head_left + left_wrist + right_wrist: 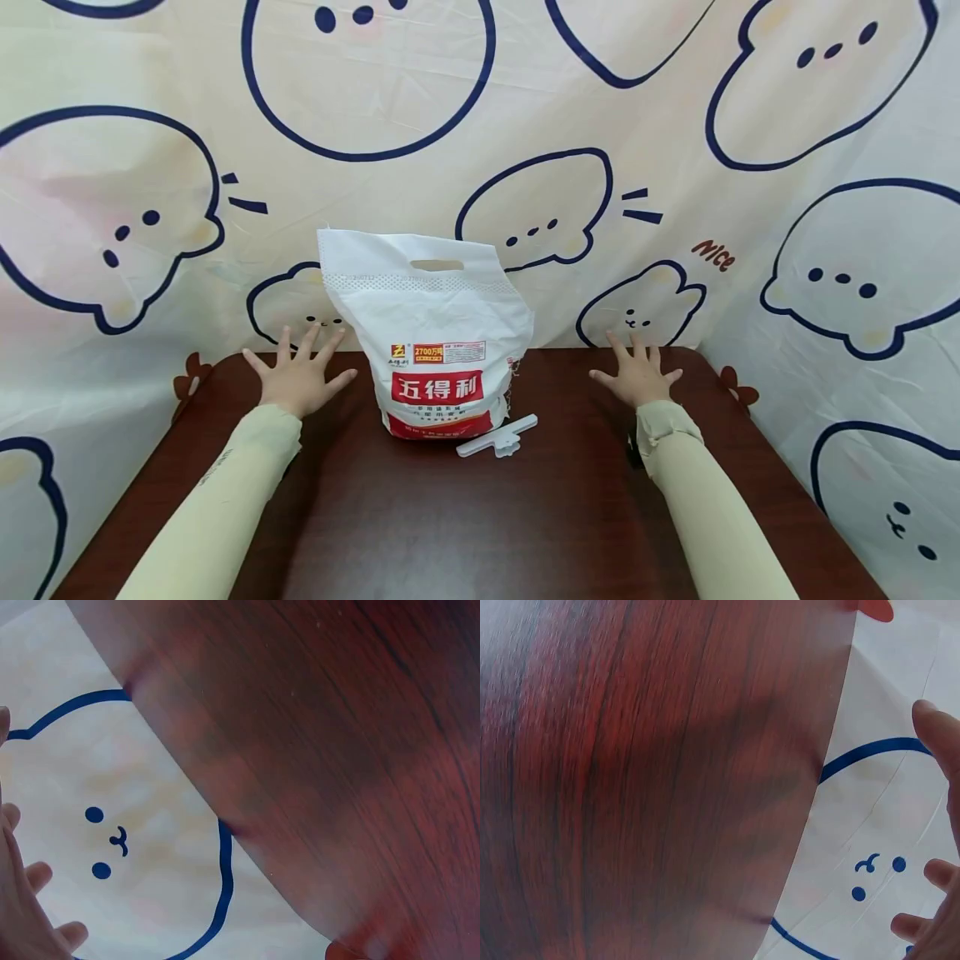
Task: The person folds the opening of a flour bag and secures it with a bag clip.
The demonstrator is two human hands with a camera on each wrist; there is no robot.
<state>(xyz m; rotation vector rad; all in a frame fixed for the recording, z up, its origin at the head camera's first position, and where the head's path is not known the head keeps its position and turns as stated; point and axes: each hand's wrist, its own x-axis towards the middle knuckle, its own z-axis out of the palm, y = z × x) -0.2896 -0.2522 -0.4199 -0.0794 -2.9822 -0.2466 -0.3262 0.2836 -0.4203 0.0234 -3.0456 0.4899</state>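
Note:
A white flour bag (442, 325) with red printed labels and a cut-out handle stands upright toward the back of the dark wooden table. At its front right lies a pale plastic bag clip (498, 436), slanted on the tabletop. My left hand (297, 379), fingers spread, is to the left of the bag and holds nothing. Off to the bag's right, my right hand (637, 375) is spread in the same way with nothing in it. Each wrist view catches only part of its hand at the frame's edge, with a hand's shadow on the wood.
The brown table (480, 533) ends at a back edge just behind the bag. A cloth backdrop (420, 192) with blue line-drawn animals hangs behind and along both sides. Brown flower shapes (738, 387) show beside the table's far corners.

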